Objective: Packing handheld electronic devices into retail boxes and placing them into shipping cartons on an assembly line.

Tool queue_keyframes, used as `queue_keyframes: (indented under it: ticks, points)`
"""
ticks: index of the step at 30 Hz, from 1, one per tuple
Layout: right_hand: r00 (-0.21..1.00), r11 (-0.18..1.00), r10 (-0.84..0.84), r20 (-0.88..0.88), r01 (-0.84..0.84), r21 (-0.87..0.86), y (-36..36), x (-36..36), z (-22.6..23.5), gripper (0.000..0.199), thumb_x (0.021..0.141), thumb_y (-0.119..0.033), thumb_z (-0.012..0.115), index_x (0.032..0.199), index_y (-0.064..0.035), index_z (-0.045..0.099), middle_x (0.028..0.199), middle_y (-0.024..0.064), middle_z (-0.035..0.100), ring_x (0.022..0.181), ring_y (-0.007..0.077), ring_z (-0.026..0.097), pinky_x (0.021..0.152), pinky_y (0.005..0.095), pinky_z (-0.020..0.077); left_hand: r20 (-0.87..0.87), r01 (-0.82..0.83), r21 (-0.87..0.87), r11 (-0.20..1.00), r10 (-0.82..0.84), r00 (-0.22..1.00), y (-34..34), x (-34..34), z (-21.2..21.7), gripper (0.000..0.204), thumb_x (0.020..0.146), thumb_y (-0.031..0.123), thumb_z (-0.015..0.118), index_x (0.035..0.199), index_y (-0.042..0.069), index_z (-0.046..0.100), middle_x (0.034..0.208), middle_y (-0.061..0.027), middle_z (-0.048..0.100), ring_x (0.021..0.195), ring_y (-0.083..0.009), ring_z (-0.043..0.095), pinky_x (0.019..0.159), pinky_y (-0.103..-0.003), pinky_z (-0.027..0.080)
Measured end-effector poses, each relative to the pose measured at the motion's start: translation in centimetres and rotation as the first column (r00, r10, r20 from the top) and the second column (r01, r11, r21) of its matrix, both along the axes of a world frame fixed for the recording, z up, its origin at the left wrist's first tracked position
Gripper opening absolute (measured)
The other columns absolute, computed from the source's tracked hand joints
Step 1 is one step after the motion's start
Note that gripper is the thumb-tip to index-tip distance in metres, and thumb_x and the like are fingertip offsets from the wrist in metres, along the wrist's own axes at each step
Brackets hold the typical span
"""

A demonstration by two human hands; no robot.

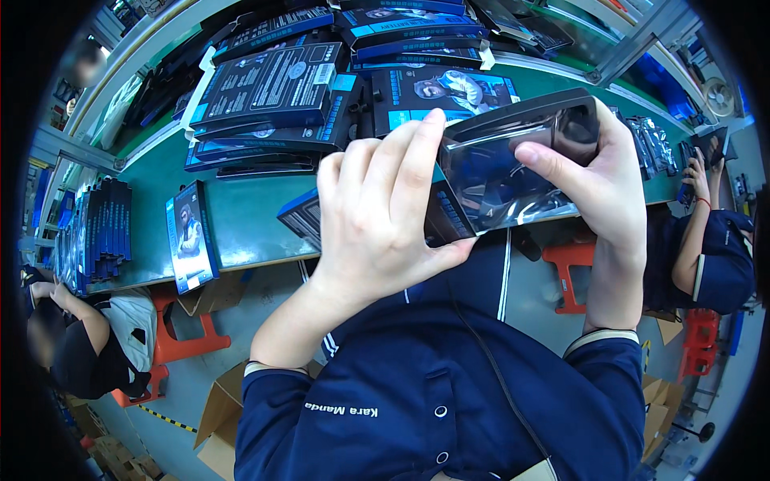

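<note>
In front of my chest, my left hand (377, 212) grips a flat dark box with blue print (447, 210), its fingers over the top and its thumb along the lower edge. The box's other end pokes out left of that hand. My right hand (601, 180) holds a clear plastic tray (513, 172) with a black rim, thumb on its face and fingers behind. Dark items sit inside the tray; glare hides their kind. The tray lies against the box's right end, and I cannot tell how much of it is inside.
Stacked printed boxes (269, 88) cover the back of the green table (249, 228). A single box (191, 236) lies at its front left edge, beside a row of upright boxes (108, 220). Clear-wrapped packs (650, 144) lie right. Co-workers sit on both sides, near orange stools (188, 333).
</note>
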State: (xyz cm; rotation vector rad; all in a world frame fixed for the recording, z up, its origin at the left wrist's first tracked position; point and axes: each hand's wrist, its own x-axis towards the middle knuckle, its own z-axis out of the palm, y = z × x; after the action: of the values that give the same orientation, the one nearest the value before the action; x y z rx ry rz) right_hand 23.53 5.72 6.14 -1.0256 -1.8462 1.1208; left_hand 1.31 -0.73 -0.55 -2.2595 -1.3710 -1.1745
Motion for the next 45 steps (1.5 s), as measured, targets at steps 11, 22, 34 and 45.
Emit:
queue_keyframes:
  ticks: [11, 22, 34, 45]
  points:
    - [1.000, 0.983, -0.022, 0.007, 0.021, 0.180, 0.5, 0.4, -0.7, 0.036, 0.074, -0.008, 0.086, 0.101, 0.0015, 0.064, 0.092, 0.0075, 0.073, 0.081, 0.0082, 0.067, 0.074, 0.0220, 0.0537, -0.001, 0.150, 0.048, 0.987, -0.151, 0.989, 0.5, -0.7, -0.9, 0.081, 0.054, 0.042, 0.089, 0.122, 0.008, 0.063, 0.124, -0.0198, 0.060, 0.099, -0.0317, 0.061, 0.082, -0.040, 0.044]
    - [0.992, 0.997, 0.074, -0.101, -0.075, -0.006, -0.2, 1.7, -0.8, 0.050, 0.079, 0.000, 0.077, 0.123, 0.0040, 0.053, 0.110, 0.0075, 0.063, 0.105, 0.0116, 0.059, 0.093, 0.0284, 0.0512, 0.089, 0.172, -0.035, 0.985, -0.168, 0.982, 0.6, 0.3, -1.1, 0.077, 0.051, 0.040, 0.089, 0.113, 0.003, 0.062, 0.119, -0.0203, 0.060, 0.093, -0.0318, 0.061, 0.081, -0.040, 0.046]
    - [0.994, 0.983, -0.069, 0.090, 0.052, 0.175, -1.1, -0.6, -0.3, 0.043, 0.082, 0.000, 0.074, 0.119, 0.0027, 0.053, 0.108, 0.0053, 0.064, 0.096, 0.0097, 0.062, 0.083, 0.0247, 0.0532, 0.161, 0.288, 0.206, 0.935, -0.323, 0.933, 3.5, 1.3, -2.6, 0.095, 0.048, 0.038, 0.086, 0.132, 0.006, 0.053, 0.118, -0.0161, 0.058, 0.092, -0.0321, 0.057, 0.076, -0.041, 0.043]
    - [0.941, 0.698, 0.213, 0.262, -0.334, 0.633, -0.8, -2.7, -1.1, 0.017, 0.081, 0.003, 0.068, 0.097, 0.0032, 0.068, 0.118, 0.0234, 0.064, 0.103, 0.0324, 0.066, 0.089, 0.0370, 0.0514, 0.719, 0.151, 0.177, 0.972, -0.233, 0.655, 2.9, 2.8, -4.6, 0.120, 0.049, 0.039, 0.098, 0.139, -0.003, 0.030, 0.125, -0.0193, 0.049, 0.110, -0.0277, 0.058, 0.093, -0.036, 0.049]
